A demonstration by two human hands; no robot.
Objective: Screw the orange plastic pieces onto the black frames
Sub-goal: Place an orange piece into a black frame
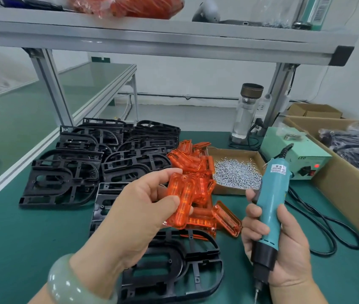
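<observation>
Two hands fill the lower middle of the frame, above a green mat (31, 238). The left hand (139, 207), with a pale green bangle (68, 284) on its wrist, pinches an orange plastic piece (179, 202) between thumb and curled fingers, holding it in the air at the centre of the picture. Directly below that hand a single black frame (174, 266) lies flat on the mat at lower centre. The right hand (284, 244), lower right of centre, is wrapped round a teal electric screwdriver (270, 207), which stands nearly upright with its bit pointing down toward the bottom edge. Its black cable (327, 233) loops across the mat to the right. Behind the held piece a loose heap of orange pieces (196, 163) sits mid-frame, just beside a shallow cardboard tray of silver screws (235, 172). To the left of the heap, several stacks of black frames (82, 163) crowd the middle left. A pale green power box (299, 159) with a red light stands right of the tray, a clear bottle (247, 113) behind it. A large cardboard box (336, 172) runs down the right edge, holding dark bagged goods. An aluminium shelf (152, 38) spans the top.
</observation>
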